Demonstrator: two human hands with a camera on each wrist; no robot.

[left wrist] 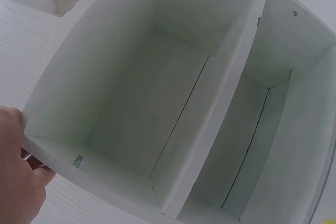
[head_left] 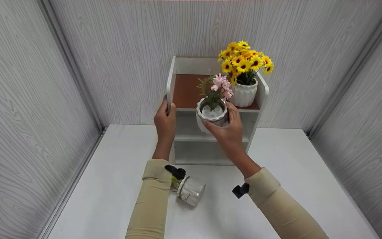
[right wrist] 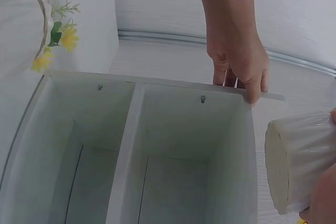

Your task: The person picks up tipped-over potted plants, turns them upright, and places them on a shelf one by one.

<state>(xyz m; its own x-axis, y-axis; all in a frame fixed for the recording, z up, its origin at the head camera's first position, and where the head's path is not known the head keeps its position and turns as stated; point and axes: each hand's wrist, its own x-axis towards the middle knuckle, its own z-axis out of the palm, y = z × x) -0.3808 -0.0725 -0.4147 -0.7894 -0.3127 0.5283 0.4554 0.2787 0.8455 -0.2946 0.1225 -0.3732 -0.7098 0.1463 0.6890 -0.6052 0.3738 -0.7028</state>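
Note:
My right hand (head_left: 229, 131) grips a white ribbed pot (head_left: 204, 122) of pink flowers (head_left: 222, 86), thumb on the near rim and fingers round the right side. The pot is held up in front of the top shelf of a small white rack (head_left: 171, 76). With my left hand (head_left: 165, 124) I hold the rack's left side panel near the top. In the right wrist view, the left hand's (right wrist: 239, 66) fingers wrap over that panel's edge, and the held pot (right wrist: 302, 161) shows its base. A white pot of yellow flowers (head_left: 244, 94) stands at the right end of the brown top shelf.
Another white pot (head_left: 192, 191) lies on its side on the white table (head_left: 111, 186), its yellow flowers partly hidden behind the left sleeve (head_left: 154, 196). Below the top, the rack has two open compartments. Grey wood-grain panels (head_left: 121, 59) enclose the table at the back and sides.

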